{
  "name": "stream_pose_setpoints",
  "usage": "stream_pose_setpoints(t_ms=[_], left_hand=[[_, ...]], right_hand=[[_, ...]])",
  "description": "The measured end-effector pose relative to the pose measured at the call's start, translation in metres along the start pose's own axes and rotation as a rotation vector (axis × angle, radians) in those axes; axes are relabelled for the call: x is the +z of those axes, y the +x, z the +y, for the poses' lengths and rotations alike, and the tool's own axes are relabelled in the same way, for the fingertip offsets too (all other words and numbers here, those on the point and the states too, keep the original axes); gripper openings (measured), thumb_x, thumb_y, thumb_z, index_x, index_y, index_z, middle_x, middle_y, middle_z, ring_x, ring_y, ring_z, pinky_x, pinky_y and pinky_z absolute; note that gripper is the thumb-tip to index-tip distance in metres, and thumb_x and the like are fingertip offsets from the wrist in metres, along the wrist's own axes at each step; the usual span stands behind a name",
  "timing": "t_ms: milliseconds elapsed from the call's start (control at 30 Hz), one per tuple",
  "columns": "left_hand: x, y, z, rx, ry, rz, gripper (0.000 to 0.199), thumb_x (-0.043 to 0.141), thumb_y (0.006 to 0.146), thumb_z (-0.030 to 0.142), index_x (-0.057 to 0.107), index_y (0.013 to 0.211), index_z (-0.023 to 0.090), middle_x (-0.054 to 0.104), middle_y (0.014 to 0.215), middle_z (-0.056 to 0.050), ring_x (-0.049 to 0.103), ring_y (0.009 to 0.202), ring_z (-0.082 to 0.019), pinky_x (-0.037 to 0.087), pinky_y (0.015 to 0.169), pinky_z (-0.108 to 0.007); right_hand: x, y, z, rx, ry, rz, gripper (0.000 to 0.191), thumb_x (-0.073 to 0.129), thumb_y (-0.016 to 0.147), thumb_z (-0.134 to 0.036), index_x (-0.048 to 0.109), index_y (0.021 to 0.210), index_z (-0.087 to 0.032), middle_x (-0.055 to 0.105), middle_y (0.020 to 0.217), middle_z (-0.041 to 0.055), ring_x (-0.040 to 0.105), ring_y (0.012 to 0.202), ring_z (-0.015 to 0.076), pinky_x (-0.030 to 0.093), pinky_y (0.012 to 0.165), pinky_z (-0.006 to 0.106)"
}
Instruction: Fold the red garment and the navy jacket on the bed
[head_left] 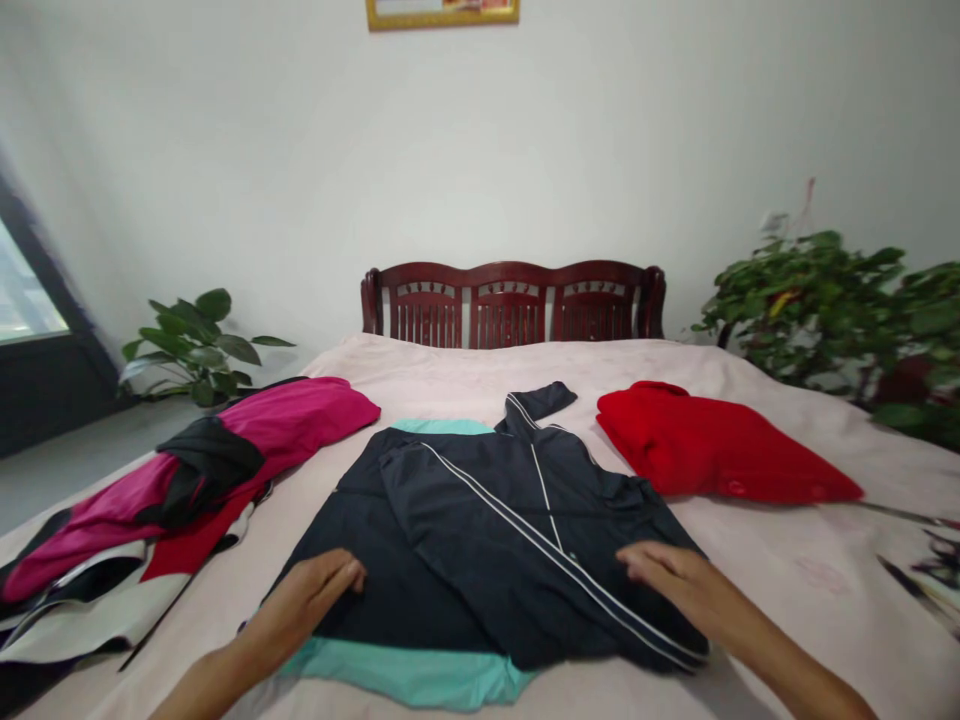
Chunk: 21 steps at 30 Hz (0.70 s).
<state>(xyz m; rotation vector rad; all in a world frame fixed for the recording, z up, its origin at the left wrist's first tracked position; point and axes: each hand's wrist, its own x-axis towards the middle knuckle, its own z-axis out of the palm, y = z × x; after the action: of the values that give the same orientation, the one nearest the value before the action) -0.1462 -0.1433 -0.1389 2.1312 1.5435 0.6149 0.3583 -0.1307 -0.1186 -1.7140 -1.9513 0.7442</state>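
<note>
**View from the head camera, looking down the length of a bed (pixel 787 570).** I have both hands open and palm down on a dark navy jacket (pixel 480 540), which lies flat at lower centre of the frame. Neither hand is pinching.

The left hand (pixel 304 600) rests on the jacket's lower left, forearm angled in from the bottom edge, fingers together and pointing to the right. The right hand (pixel 667 580) lies on the white-striped sleeve (pixel 570 570) at lower right, forearm coming in from the bottom right corner, fingers lightly curved and pointing left.

The sleeve crosses the jacket diagonally. A teal hem (pixel 405 672) shows along the bottom edge.

A folded red garment (pixel 720 445) lies just right of the jacket. A heap of pink, black and white clothes (pixel 217 440) lies at left, near the left hand. A wooden headboard (pixel 510 305) stands at top centre.
</note>
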Motion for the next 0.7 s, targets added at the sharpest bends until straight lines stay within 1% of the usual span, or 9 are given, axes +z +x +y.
stream_pose_setpoints(t_ms=[67, 100, 167, 233, 333, 433, 567, 633, 700], left_hand=[[-0.004, 0.028, 0.008, -0.029, 0.007, 0.103, 0.038, 0.037, 0.099, 0.045, 0.067, 0.092, 0.023, 0.072, 0.096, -0.002, 0.066, 0.095, -0.02, 0.051, 0.09, -0.032], [-0.004, 0.043, 0.011, -0.024, 0.019, 0.154, 0.034, 0.04, 0.097, 0.043, 0.067, 0.096, 0.023, 0.072, 0.101, -0.003, 0.066, 0.099, -0.02, 0.05, 0.092, -0.033], [-0.002, 0.074, 0.016, 0.013, 0.057, 0.213, 0.029, 0.044, 0.094, 0.037, 0.068, 0.102, 0.022, 0.072, 0.109, -0.004, 0.064, 0.106, -0.021, 0.047, 0.098, -0.035], [0.001, 0.104, 0.018, 0.018, 0.105, 0.221, 0.028, 0.047, 0.09, 0.032, 0.069, 0.106, 0.022, 0.072, 0.113, -0.005, 0.064, 0.11, -0.021, 0.045, 0.103, -0.034], [-0.004, 0.146, 0.012, -0.118, 0.147, 0.233, 0.031, 0.048, 0.089, 0.026, 0.071, 0.109, 0.022, 0.072, 0.119, -0.004, 0.062, 0.116, -0.02, 0.042, 0.106, -0.03], [-0.021, 0.182, -0.008, -0.295, 0.147, 0.289, 0.034, 0.047, 0.088, 0.022, 0.07, 0.114, 0.018, 0.07, 0.124, -0.008, 0.061, 0.12, -0.023, 0.042, 0.106, -0.032], [-0.042, 0.219, -0.047, -0.497, 0.118, 0.357, 0.034, 0.051, 0.089, 0.023, 0.068, 0.116, 0.011, 0.069, 0.124, -0.017, 0.061, 0.12, -0.033, 0.046, 0.1, -0.04], [-0.046, 0.236, -0.064, -0.556, 0.089, 0.381, 0.033, 0.053, 0.091, 0.025, 0.067, 0.116, 0.01, 0.068, 0.123, -0.019, 0.061, 0.12, -0.034, 0.048, 0.098, -0.041], [-0.045, 0.251, -0.075, -0.573, 0.045, 0.389, 0.033, 0.056, 0.093, 0.03, 0.064, 0.119, 0.012, 0.065, 0.125, -0.016, 0.061, 0.117, -0.03, 0.05, 0.097, -0.043]], right_hand=[[-0.001, 0.026, -0.008, -0.036, -0.079, 0.193, 0.053, 0.037, 0.093, -0.054, 0.067, 0.12, -0.019, 0.068, 0.125, 0.0099, 0.06, 0.119, 0.0267, 0.042, 0.105, 0.037], [0.0, 0.04, -0.012, -0.066, -0.134, 0.242, 0.055, 0.037, 0.093, -0.052, 0.063, 0.127, -0.017, 0.063, 0.133, 0.0118, 0.055, 0.126, 0.0272, 0.037, 0.11, 0.039], [0.005, 0.07, -0.018, -0.119, -0.252, 0.246, 0.058, 0.037, 0.093, -0.046, 0.056, 0.137, -0.013, 0.057, 0.141, 0.0148, 0.049, 0.133, 0.028, 0.033, 0.114, 0.042], [0.009, 0.099, -0.019, -0.126, -0.35, 0.201, 0.057, 0.036, 0.094, -0.042, 0.054, 0.139, -0.011, 0.054, 0.144, 0.0154, 0.048, 0.135, 0.0278, 0.034, 0.114, 0.043], [0.009, 0.135, -0.013, -0.048, -0.422, 0.178, 0.054, 0.032, 0.097, -0.037, 0.054, 0.139, -0.012, 0.055, 0.143, 0.0147, 0.05, 0.133, 0.0251, 0.037, 0.111, 0.038], [-0.001, 0.165, 0.001, 0.049, -0.438, 0.21, 0.052, 0.028, 0.098, -0.032, 0.056, 0.136, -0.01, 0.059, 0.138, 0.0167, 0.053, 0.129, 0.0238, 0.039, 0.107, 0.034], [-0.013, 0.202, 0.021, 0.162, -0.443, 0.246, 0.051, 0.026, 0.097, -0.027, 0.059, 0.131, -0.009, 0.064, 0.13, 0.0202, 0.058, 0.123, 0.0265, 0.042, 0.101, 0.037], [-0.014, 0.217, 0.031, 0.208, -0.438, 0.242, 0.049, 0.028, 0.096, -0.027, 0.061, 0.127, -0.007, 0.065, 0.127, 0.0226, 0.06, 0.121, 0.0283, 0.043, 0.098, 0.038], [-0.01, 0.228, 0.038, 0.222, -0.429, 0.231, 0.047, 0.031, 0.096, -0.03, 0.062, 0.122, -0.008, 0.065, 0.125, 0.023, 0.061, 0.118, 0.0295, 0.044, 0.094, 0.038]])
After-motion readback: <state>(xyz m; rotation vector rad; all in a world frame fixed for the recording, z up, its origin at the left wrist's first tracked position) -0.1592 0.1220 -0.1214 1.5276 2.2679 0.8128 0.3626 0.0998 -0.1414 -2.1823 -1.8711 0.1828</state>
